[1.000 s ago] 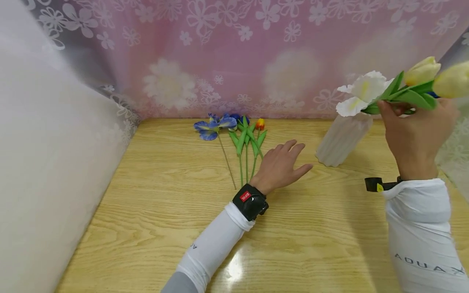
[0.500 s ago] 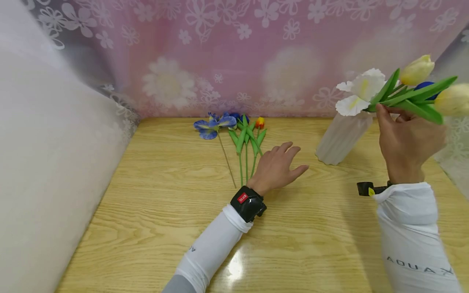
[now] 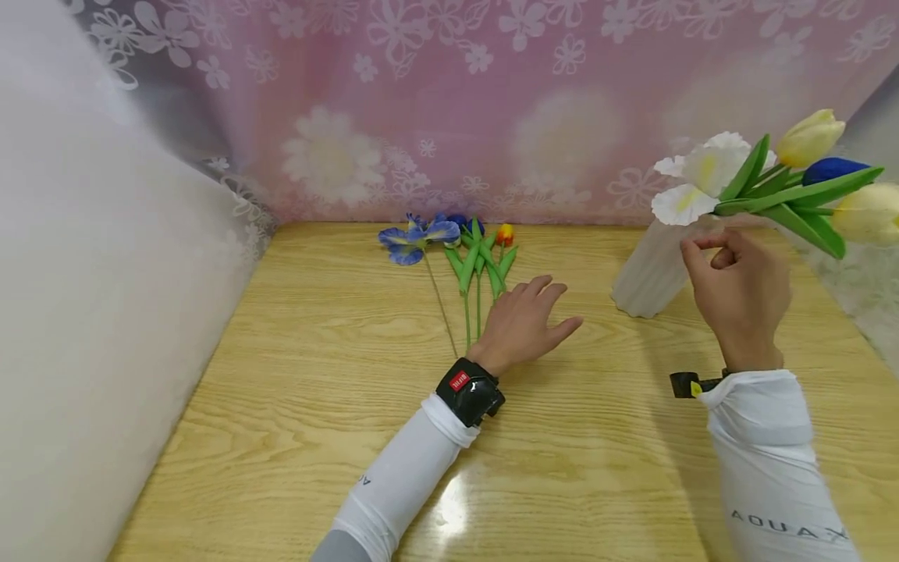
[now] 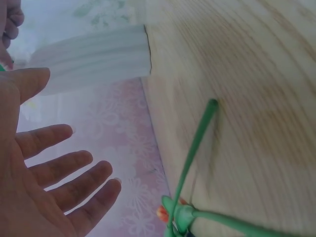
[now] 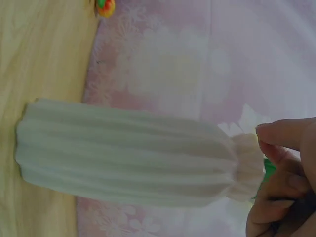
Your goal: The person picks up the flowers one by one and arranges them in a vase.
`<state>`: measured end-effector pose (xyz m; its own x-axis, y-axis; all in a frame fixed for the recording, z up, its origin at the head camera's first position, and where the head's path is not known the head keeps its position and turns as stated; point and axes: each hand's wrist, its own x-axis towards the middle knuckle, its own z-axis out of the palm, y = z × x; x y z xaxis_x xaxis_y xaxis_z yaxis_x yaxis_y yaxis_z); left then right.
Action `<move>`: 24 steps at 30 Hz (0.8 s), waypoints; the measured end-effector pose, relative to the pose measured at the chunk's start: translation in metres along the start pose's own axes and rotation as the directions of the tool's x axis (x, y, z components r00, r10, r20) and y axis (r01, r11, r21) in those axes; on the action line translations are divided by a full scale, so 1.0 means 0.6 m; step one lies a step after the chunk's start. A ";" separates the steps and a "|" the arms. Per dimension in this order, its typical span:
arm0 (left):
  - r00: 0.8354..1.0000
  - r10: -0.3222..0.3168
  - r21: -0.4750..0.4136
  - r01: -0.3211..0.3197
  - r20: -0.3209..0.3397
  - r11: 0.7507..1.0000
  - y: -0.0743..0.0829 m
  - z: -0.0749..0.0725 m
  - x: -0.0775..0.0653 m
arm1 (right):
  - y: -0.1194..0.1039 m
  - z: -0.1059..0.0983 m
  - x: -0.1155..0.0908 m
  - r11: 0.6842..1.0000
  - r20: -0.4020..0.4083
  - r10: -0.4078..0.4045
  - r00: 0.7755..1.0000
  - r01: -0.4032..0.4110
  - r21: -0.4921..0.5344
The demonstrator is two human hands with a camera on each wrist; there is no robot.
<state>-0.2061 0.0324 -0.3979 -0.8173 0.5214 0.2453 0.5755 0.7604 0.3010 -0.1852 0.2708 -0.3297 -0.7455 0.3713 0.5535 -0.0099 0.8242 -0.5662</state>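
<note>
Two hands are over a wooden table [image 3: 295, 406], and the right hand [image 3: 737, 293] is raised beside the mouth of a ribbed white vase [image 3: 649, 269], which stands upright at the back right of the table. A bunch of flowers [image 3: 765, 183] sits in the vase mouth: its long axis runs nearly level, stems toward the vase and heads pointing right, with a white bloom [image 3: 691, 183] on the left and yellow and blue buds farther right. The right hand's fingers are curled, thumb and forefinger bent toward each other just under the stems; in the right wrist view the fingertips [image 5: 284, 136] lie against the vase's rim with a bit of green stem behind them, but whether they pinch that stem cannot be told. Its forearm rises from the lower right in a white sleeve. The left hand [image 3: 523, 320] rests palm down, fingers straight and slightly spread, holding nothing, pointing toward the vase. Just beside it lie loose flowers [image 3: 470, 257], stems running toward the person and heads toward the pink flowered curtain [image 3: 449, 101]; a green stem [image 4: 195, 145] shows near the palm.
</note>
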 end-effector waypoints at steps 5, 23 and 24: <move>0.999 -0.040 0.017 0.040 0.026 0.999 -0.018 -0.004 -0.010 | -0.002 0.026 -0.014 1.000 0.215 0.028 0.976 -0.026 -0.011; 0.978 -0.198 0.073 0.193 0.070 0.978 -0.086 -0.019 -0.052 | -0.038 0.136 -0.058 0.992 0.576 -0.123 0.809 0.090 0.085; 0.977 -0.204 0.070 0.200 0.067 0.977 -0.089 -0.020 -0.054 | -0.040 0.143 -0.060 0.991 0.577 -0.132 0.806 0.096 0.093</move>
<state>-0.2099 -0.0298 -0.4109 -0.9178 0.3796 0.1164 0.3971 0.8745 0.2785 -0.2157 0.2010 -0.3884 -0.9841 -0.0567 0.1684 -0.1435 0.8126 -0.5649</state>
